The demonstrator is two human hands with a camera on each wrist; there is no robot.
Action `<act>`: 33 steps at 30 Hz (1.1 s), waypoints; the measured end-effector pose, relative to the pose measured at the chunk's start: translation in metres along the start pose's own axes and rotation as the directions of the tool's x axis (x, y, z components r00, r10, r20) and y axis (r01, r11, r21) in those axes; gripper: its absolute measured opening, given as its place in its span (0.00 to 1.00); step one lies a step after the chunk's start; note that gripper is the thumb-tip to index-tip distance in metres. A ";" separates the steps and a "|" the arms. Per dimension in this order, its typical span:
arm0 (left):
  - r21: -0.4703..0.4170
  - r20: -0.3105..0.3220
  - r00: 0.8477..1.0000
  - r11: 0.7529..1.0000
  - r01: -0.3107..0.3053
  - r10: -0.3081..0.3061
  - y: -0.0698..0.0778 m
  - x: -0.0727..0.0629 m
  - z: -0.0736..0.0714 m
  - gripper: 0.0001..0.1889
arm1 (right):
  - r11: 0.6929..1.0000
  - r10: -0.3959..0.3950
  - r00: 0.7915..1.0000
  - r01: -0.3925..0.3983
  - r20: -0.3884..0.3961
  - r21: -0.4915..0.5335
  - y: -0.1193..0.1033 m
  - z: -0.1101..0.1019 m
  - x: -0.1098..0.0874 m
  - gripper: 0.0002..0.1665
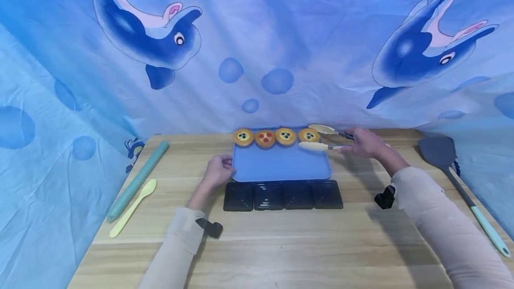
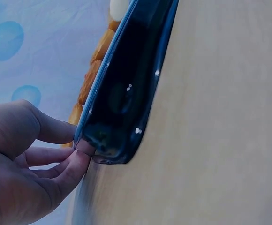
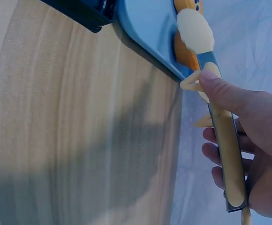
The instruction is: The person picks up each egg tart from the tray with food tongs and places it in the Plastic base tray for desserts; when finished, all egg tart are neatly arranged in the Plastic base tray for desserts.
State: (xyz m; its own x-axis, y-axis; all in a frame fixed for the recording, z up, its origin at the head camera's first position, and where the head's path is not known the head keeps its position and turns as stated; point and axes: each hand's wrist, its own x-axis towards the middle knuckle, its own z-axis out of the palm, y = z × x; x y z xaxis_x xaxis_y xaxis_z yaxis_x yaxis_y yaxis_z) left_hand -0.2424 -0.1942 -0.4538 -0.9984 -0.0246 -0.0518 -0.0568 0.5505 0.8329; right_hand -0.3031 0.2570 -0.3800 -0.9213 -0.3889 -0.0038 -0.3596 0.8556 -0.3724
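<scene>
On the blue tray (image 1: 281, 164) a row of tarts runs along the far edge, all but one with dark berries; the tart (image 1: 265, 138) second from left has red pieces. My left hand (image 1: 218, 170) pinches the tray's left edge between thumb and fingers, also visible in the left wrist view. With my right hand (image 1: 366, 143) I grip cream-tipped tongs (image 3: 230, 159). Their tips lie spread on either side of the rightmost tart (image 1: 309, 136); whether they touch it I cannot tell. Directly before the blue tray lies a black tray (image 1: 283, 195) with several square compartments.
At the left lie a green rolling pin (image 1: 138, 182) and a pale yellow spoon (image 1: 132, 208). A dark spatula (image 1: 439, 153) with a mint handle lies along the right side. A blue dolphin-print curtain (image 1: 257, 43) hangs behind the wooden table (image 1: 281, 249).
</scene>
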 end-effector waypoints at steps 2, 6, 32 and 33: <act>-0.008 -0.005 1.000 1.000 -0.009 0.009 0.000 -0.001 0.001 0.26 | 1.000 0.012 1.000 -0.013 -0.020 -0.020 0.002 0.004 0.000 0.42; -0.006 -0.014 0.999 1.000 -0.031 0.031 0.002 -0.001 0.002 0.25 | 0.998 0.036 0.997 -0.039 -0.064 -0.042 0.005 0.010 -0.004 0.42; -0.001 -0.002 1.000 1.000 0.011 -0.011 0.004 -0.004 0.002 0.25 | 0.986 -0.078 0.979 0.047 -0.191 -0.162 -0.012 -0.026 -0.060 0.43; -0.002 -0.003 1.000 1.000 0.014 -0.014 0.005 -0.004 0.002 0.25 | 0.983 -0.090 0.975 0.055 -0.202 -0.173 -0.013 -0.026 -0.065 0.42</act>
State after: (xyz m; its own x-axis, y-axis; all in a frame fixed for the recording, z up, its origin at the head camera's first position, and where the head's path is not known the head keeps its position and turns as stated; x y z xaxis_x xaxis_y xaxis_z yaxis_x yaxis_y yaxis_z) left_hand -0.2388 -0.1901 -0.4504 -0.9975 -0.0348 -0.0619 -0.0708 0.5486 0.8331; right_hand -0.2425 0.2801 -0.3504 -0.8962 -0.3869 0.2171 -0.4295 0.8793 -0.2059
